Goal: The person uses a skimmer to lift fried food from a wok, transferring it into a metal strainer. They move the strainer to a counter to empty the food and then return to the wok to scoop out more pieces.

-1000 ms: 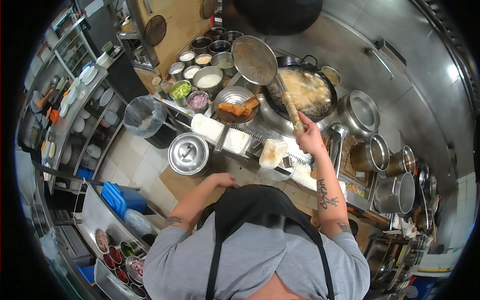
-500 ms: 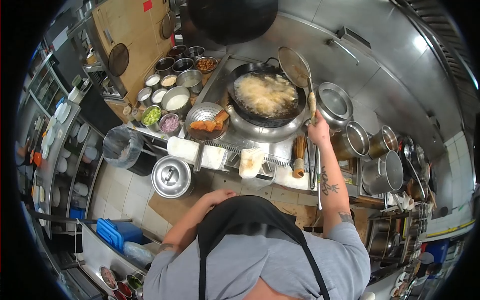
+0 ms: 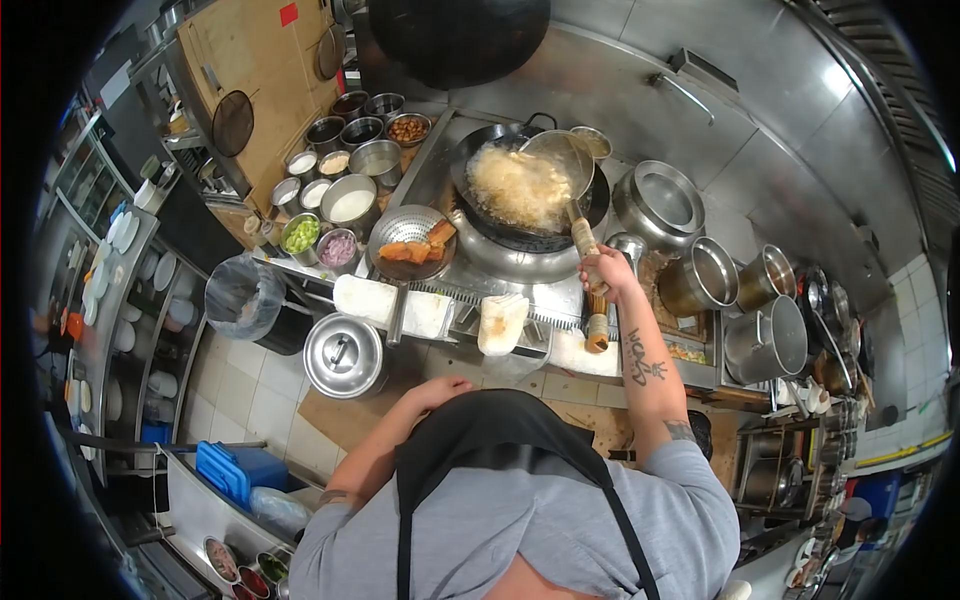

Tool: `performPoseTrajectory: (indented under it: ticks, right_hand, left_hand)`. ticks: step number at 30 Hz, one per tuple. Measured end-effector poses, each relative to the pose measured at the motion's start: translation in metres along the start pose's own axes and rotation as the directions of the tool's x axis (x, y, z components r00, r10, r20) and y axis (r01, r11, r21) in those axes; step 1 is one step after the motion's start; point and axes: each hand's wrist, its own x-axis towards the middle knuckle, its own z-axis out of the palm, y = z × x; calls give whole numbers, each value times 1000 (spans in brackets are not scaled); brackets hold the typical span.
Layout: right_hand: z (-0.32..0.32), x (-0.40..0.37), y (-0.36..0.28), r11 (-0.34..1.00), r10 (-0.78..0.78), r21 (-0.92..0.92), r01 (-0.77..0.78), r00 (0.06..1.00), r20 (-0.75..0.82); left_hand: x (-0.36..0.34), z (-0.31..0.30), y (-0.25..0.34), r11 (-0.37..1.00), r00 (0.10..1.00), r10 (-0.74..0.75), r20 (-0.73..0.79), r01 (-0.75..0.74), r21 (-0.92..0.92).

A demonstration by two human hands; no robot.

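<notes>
My right hand (image 3: 606, 270) is closed around the wrapped handle of a round wire-mesh strainer (image 3: 560, 158). The strainer's mesh lies over the right side of a black wok (image 3: 490, 219) on the burner, at the edge of the foam. Pale pieces of food (image 3: 515, 185) bubble in the oil there. My left hand (image 3: 447, 390) rests at the front of my black apron (image 3: 470, 430), fingers stretched out and partly hidden, with nothing visible in it. Left of the wok, a perforated ladle (image 3: 397, 226) holds orange-brown fried pieces (image 3: 410, 251).
Several metal pots of ingredients stand at the back left, including chopped green vegetable (image 3: 300, 235) and diced purple onion (image 3: 338, 246). A bamboo brush (image 3: 597, 330) and folded cloths (image 3: 503, 325) lie along the front edge. Metal pots (image 3: 764, 340) crowd the right. A lidded pot (image 3: 343, 354) stands below.
My right hand has moved left and slightly down, lowering the strainer from upright at the wok's right rim to over the bubbling oil. My left hand stays put.
</notes>
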Motion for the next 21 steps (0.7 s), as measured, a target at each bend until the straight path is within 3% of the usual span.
performPoseTrajectory:
  ticks: [5,11,14,18,21]
  right_hand:
    - [-9,-20,4,999,-12,40,10,998,62]
    - [-10,-37,18,992,-104,-60,106,994,33]
    - [-6,-31,27,980,-154,124,153,988,-3]
    - [-5,-21,28,980,-119,155,127,991,-61]
    - [-9,-16,28,981,-192,-20,191,976,-103]
  left_hand:
    - [-3,-3,15,999,999,-39,9,40,-3]
    - [0,0,16,1000,1000,2,-19,-3,-29]
    - [0,0,20,999,1000,4,-9,-5,-52]
    - [-6,-3,25,999,999,24,-38,-25,-39]
    - [-10,-2,34,997,999,15,-40,-18,-69]
